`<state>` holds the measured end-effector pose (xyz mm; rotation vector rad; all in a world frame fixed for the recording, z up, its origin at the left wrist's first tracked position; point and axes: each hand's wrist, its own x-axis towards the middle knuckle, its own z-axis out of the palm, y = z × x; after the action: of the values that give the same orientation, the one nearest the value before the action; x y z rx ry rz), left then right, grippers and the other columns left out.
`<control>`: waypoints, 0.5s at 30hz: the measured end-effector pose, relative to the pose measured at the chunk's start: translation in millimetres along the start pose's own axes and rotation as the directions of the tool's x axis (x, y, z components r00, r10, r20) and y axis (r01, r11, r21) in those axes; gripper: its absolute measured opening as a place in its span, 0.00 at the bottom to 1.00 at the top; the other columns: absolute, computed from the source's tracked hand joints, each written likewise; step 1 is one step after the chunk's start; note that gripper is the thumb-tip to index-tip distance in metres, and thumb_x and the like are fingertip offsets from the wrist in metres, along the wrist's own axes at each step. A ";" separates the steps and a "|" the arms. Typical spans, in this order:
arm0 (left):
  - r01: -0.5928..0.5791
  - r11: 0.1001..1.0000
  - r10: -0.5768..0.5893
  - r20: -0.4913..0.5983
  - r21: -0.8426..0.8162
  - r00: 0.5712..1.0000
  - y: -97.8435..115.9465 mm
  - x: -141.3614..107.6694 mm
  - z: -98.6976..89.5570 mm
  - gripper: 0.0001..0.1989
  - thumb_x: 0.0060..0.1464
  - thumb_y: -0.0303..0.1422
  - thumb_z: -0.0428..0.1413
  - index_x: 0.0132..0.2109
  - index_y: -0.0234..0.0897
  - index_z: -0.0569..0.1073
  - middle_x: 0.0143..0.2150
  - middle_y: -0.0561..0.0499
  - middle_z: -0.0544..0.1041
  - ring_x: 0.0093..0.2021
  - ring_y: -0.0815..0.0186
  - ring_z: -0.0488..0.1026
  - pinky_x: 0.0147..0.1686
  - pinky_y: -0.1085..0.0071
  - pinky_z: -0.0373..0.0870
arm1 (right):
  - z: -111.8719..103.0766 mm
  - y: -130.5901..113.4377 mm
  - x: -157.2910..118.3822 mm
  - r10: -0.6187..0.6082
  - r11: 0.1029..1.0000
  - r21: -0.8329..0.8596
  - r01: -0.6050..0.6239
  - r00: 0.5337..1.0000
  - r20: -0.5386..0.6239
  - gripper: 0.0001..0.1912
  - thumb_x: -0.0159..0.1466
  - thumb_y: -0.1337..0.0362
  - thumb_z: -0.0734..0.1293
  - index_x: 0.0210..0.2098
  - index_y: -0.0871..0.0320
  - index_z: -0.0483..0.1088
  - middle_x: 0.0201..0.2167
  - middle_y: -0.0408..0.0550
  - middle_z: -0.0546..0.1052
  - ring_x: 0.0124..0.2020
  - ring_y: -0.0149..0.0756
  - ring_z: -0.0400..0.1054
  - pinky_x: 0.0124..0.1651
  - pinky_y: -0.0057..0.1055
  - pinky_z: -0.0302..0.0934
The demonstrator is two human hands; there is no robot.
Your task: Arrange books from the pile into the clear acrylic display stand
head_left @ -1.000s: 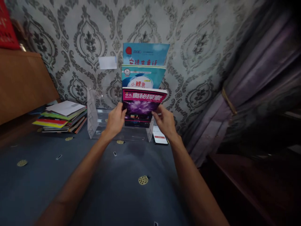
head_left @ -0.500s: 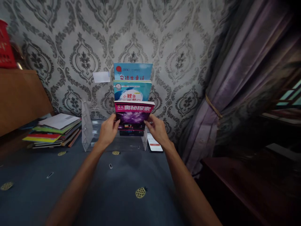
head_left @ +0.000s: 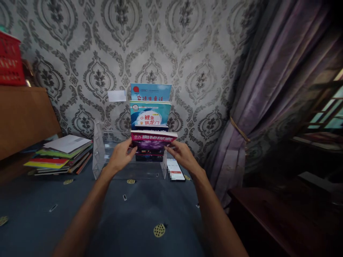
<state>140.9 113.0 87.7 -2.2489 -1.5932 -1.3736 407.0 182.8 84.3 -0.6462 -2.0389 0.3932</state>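
Observation:
A pink and purple book (head_left: 150,144) is gripped at its left edge by my left hand (head_left: 122,153) and at its right edge by my right hand (head_left: 182,152). Its top leans toward me, so the cover looks foreshortened. Right behind it shows the top strip of a dark blue book (head_left: 152,128). Farther back and higher stand a teal book (head_left: 160,109) and a light blue book (head_left: 155,92), covers facing me. They are in a clear plastic rack (head_left: 98,153) with stepped sides. The lower parts of the rear books are hidden.
A phone (head_left: 175,170) with a lit screen lies beside the rack's right side. Left of the rack is a pile of books and papers (head_left: 59,153). A red basket (head_left: 10,59) sits on a brown wooden piece (head_left: 24,114). Purple curtain (head_left: 241,117) hangs at right.
The pink and purple book has come lower and tipped more toward me, with both hands still on it. The dark blue book's top edge now shows behind it. The view has shifted upward slightly.

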 end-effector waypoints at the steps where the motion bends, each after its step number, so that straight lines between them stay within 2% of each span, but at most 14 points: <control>1: -0.016 1.000 0.016 0.007 -0.014 1.000 -0.6 0.1 -0.5 0.12 0.56 0.33 0.50 0.45 0.38 0.74 0.38 0.47 0.81 0.37 0.58 0.77 0.38 0.64 0.73 | 2.0 0.5 0.2 0.005 0.998 0.060 -0.004 1.000 -0.014 0.12 0.66 0.57 0.66 0.42 0.55 0.77 0.36 0.48 0.82 0.36 0.41 0.75 0.40 0.35 0.69; 5: -0.074 0.978 0.075 -0.001 -0.193 0.997 -8.9 3.1 -3.0 0.18 0.50 0.27 0.48 0.47 0.38 0.75 0.47 0.46 0.79 0.48 0.58 0.76 0.49 0.62 0.73 | 14.6 4.0 2.9 0.051 0.951 0.308 -0.024 0.996 -0.080 0.14 0.64 0.52 0.68 0.39 0.55 0.77 0.36 0.46 0.81 0.36 0.39 0.74 0.39 0.35 0.71; 9: 0.061 0.924 -0.114 -0.118 -0.378 0.986 -25.1 11.6 5.3 0.15 0.58 0.32 0.47 0.49 0.36 0.73 0.48 0.43 0.79 0.49 0.59 0.76 0.48 0.62 0.74 | 27.4 8.3 4.1 0.151 0.906 0.417 -0.078 0.978 -0.146 0.13 0.59 0.51 0.71 0.34 0.54 0.76 0.30 0.43 0.79 0.29 0.37 0.71 0.33 0.33 0.70; 12: 0.113 0.910 -0.153 -0.069 -0.400 0.986 -33.3 19.6 18.0 0.13 0.59 0.36 0.52 0.48 0.35 0.72 0.46 0.44 0.80 0.47 0.59 0.77 0.47 0.62 0.74 | 28.6 12.1 3.0 0.213 0.895 0.438 -0.091 0.947 -0.239 0.12 0.58 0.52 0.72 0.33 0.55 0.76 0.27 0.42 0.77 0.26 0.34 0.69 0.33 0.32 0.68; 15: 0.129 0.909 -0.136 0.008 -0.396 0.991 -36.0 25.4 30.6 0.12 0.56 0.35 0.55 0.46 0.36 0.72 0.42 0.46 0.80 0.43 0.60 0.77 0.46 0.64 0.73 | 20.0 15.8 2.9 0.257 0.872 0.488 -0.044 0.889 -0.378 0.13 0.58 0.52 0.73 0.34 0.55 0.75 0.25 0.40 0.74 0.24 0.30 0.65 0.30 0.28 0.64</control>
<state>133.4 163.7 71.7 -2.3543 -1.6078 -1.9019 393.2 196.9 67.9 -0.5360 -1.3952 0.7412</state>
